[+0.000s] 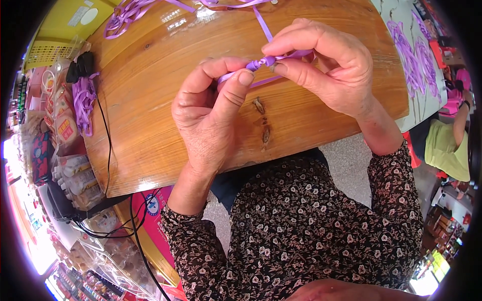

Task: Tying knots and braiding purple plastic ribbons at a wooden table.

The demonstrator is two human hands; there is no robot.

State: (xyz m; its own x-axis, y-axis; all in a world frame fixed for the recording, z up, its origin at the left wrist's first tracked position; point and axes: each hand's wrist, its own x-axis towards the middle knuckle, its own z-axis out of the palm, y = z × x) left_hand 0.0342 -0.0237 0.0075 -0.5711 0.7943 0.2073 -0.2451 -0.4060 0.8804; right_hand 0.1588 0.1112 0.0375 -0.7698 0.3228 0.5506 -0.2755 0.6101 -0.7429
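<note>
Over the wooden table (165, 125), a narrow purple ribbon (262, 25) runs down from the far edge to my two hands. My left hand (213, 98) is closed, thumb and forefinger pinching the ribbon just left of a small purple knot (254, 65). Opposite it, my right hand (334, 65) is also closed, its thumb and forefinger gripping the ribbon at the knot's right side. A loop of ribbon passes under the right fingers. Part of the knot is hidden by my fingertips.
Loose purple ribbon (123, 21) lies at the table's far left, and a purple bundle (84, 98) hangs at its left edge. A black cable (107, 130) crosses there, near a yellow basket (50, 52). Ribbon piles (409, 57) cover a white table at right. Another person (447, 148) is beyond.
</note>
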